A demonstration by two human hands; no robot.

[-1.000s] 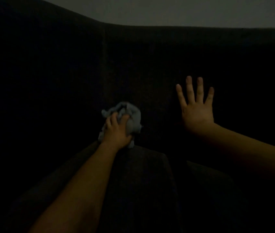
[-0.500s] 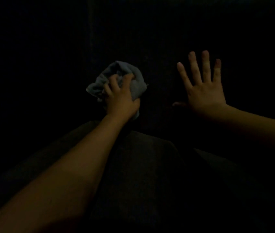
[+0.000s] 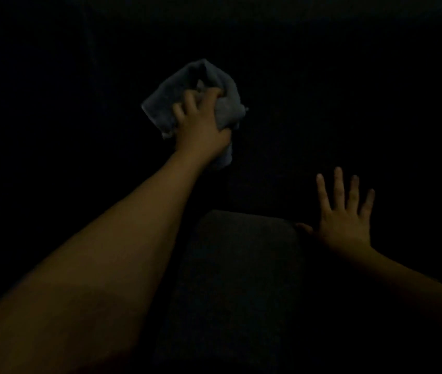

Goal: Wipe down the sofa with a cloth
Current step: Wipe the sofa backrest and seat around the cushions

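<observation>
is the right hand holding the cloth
No, the right hand is spread flat and holds nothing, while the left hand grips the cloth.

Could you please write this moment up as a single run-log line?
left hand: grips bunched grey cloth against sofa back | right hand: fingers spread, holds nothing | lighting: very dim
</observation>
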